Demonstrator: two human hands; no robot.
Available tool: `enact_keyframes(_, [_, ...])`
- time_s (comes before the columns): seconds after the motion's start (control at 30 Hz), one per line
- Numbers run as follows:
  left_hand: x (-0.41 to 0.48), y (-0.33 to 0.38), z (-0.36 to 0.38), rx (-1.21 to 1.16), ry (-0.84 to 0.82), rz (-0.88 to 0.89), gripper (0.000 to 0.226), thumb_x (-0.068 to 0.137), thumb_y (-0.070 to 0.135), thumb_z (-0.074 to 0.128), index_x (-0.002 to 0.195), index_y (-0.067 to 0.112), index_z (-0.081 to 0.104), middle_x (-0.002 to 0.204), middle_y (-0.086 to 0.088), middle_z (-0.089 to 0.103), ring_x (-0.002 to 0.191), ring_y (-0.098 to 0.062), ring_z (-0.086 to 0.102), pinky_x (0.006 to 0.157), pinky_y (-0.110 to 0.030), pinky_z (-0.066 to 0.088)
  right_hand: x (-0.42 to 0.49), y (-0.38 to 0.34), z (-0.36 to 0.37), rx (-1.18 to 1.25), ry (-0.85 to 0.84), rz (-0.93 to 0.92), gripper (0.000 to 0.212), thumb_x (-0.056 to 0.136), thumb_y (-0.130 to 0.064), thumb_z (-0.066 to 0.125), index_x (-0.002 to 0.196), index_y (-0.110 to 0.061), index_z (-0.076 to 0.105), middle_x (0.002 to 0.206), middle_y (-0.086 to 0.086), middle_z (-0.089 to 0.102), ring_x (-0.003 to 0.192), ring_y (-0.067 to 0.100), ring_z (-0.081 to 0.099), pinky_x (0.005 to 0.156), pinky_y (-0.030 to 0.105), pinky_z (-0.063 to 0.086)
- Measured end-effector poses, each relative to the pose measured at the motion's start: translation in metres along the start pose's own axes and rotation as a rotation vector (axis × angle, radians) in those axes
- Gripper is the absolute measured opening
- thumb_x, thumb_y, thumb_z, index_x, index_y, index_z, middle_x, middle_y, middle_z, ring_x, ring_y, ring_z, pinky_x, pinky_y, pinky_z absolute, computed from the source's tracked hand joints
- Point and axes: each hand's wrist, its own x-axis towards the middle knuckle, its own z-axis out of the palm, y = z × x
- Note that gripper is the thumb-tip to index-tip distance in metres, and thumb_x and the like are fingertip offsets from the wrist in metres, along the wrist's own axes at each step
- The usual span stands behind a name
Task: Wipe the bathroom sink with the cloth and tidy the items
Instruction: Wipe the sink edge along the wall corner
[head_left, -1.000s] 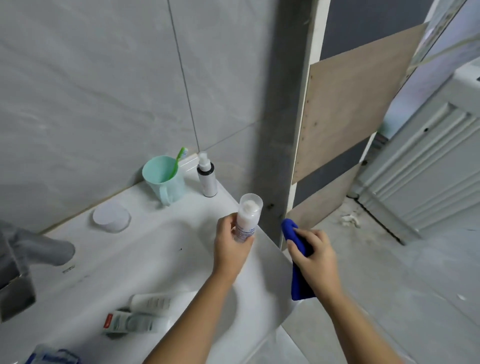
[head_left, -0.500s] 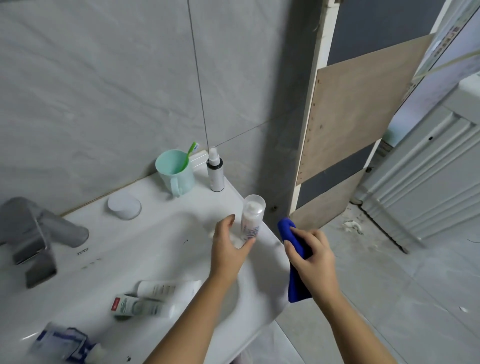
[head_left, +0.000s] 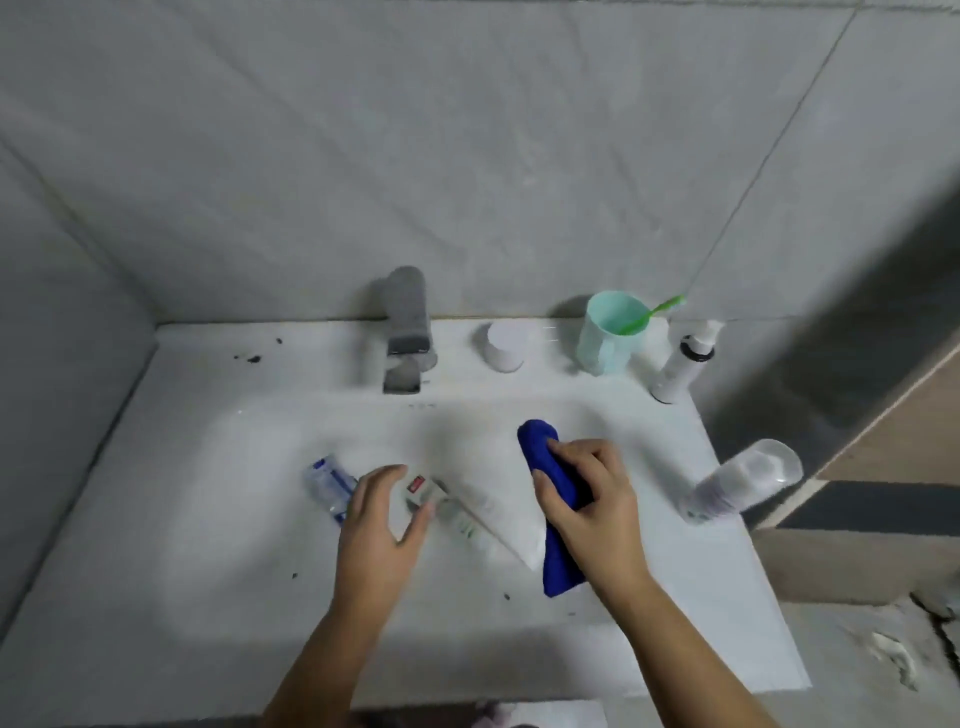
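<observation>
Right hand (head_left: 587, 504) grips rolled blue cloth (head_left: 540, 449) over the white sink (head_left: 182, 519). Left hand (head_left: 379, 525), fingers (head_left: 382, 475) wide, is over soft tubes (head_left: 498, 512). A clear-capped bottle (head_left: 737, 483) stands at the right edge.

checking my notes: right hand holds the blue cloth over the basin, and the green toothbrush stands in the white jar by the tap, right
One slip. The head view shows the green toothbrush standing in the mint cup, not the white jar beside it. The right hand does hold the blue cloth over the basin.
</observation>
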Motion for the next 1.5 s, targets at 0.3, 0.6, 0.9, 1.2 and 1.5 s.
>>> enact_keyframes(0.3, [-0.066,-0.101,-0.112,0.27,0.273,-0.402,0.035,0.081,0.014,0.068,0.112,0.002,0.059,0.11,-0.014,0.061,0.101,-0.029,0.057,0.086,-0.033,0.04,-0.017,-0.013,0.176,-0.108,-0.598,-0.2,0.036,0.079,-0.021,0.069,0.114,-0.013,0.062,0.1,-0.008,0.045,0.087,0.006,0.048,0.074,0.003,0.033])
enact_keyframes(0.6, [-0.12,-0.189,-0.166,0.436,0.332,-0.672,0.034,0.086,0.02,0.06,0.112,-0.001,0.061,0.12,-0.018,0.059,0.107,-0.035,0.058,0.089,-0.047,0.047,-0.08,-0.042,0.324,-0.102,-0.958,-0.417,0.04,0.082,-0.032,0.059,0.116,-0.013,0.06,0.106,0.003,0.052,0.095,0.021,0.052,0.082,0.027,0.044])
enact_keyframes(0.9, [-0.127,-0.239,-0.187,0.53,0.197,-0.601,0.057,0.094,0.05,0.028,0.111,0.008,0.063,0.123,-0.011,0.059,0.112,-0.03,0.056,0.094,-0.042,0.046,-0.07,-0.055,0.411,-0.189,-0.914,-1.02,0.035,0.085,-0.036,0.045,0.1,-0.014,0.069,0.108,0.006,0.052,0.085,0.027,0.047,0.067,0.038,0.051])
enact_keyframes(1.2, [-0.132,-0.248,-0.193,0.48,0.276,-0.466,0.055,0.095,0.051,0.033,0.112,0.009,0.064,0.12,-0.008,0.061,0.112,-0.021,0.052,0.091,-0.042,0.049,-0.087,-0.056,0.422,-0.183,-0.975,-1.063,0.03,0.083,-0.031,0.053,0.105,-0.014,0.065,0.108,0.005,0.05,0.08,0.027,0.043,0.063,0.037,0.048])
enact_keyframes(1.5, [-0.132,-0.249,-0.189,0.489,0.356,-0.424,0.055,0.093,0.052,0.033,0.112,0.009,0.064,0.121,-0.007,0.06,0.115,-0.015,0.044,0.094,-0.027,0.039,-0.017,-0.071,0.47,-0.384,-0.689,-0.761,0.031,0.086,-0.02,0.059,0.114,-0.008,0.063,0.117,0.018,0.053,0.098,0.041,0.045,0.081,0.046,0.044])
